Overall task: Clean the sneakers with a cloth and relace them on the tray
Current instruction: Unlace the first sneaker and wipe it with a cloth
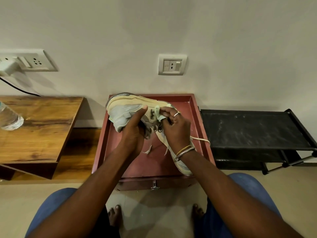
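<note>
Lying on its side above the red tray (pixel 187 98), a pale sneaker (pixel 127 109) is held off the tray floor with its thick sole facing the wall. The left hand (pixel 133 133) grips it at the heel end, wrapped round the collar with the thumb laid along the grey side panel. The right hand (pixel 176 126) meets the shoe at mid-length, where its fingers (pixel 166 111) pinch a small pale cloth (pixel 158 111) against the upper, next to a dark logo. A second sneaker (pixel 183 165) lies on the tray under the right wrist, toe towards the tray's near right corner. A loose lace (pixel 200 139) trails from it over the tray's right rim. The tray sits on a red drawer unit with a chrome knob (pixel 154 185) below the tray's near edge. Left of the tray stands a wooden desk (pixel 39 127) carrying a plastic bottle (pixel 9 117); right of the tray stands a black rack (pixel 248 127). On the wall behind the tray is a socket plate (pixel 172 64).
</note>
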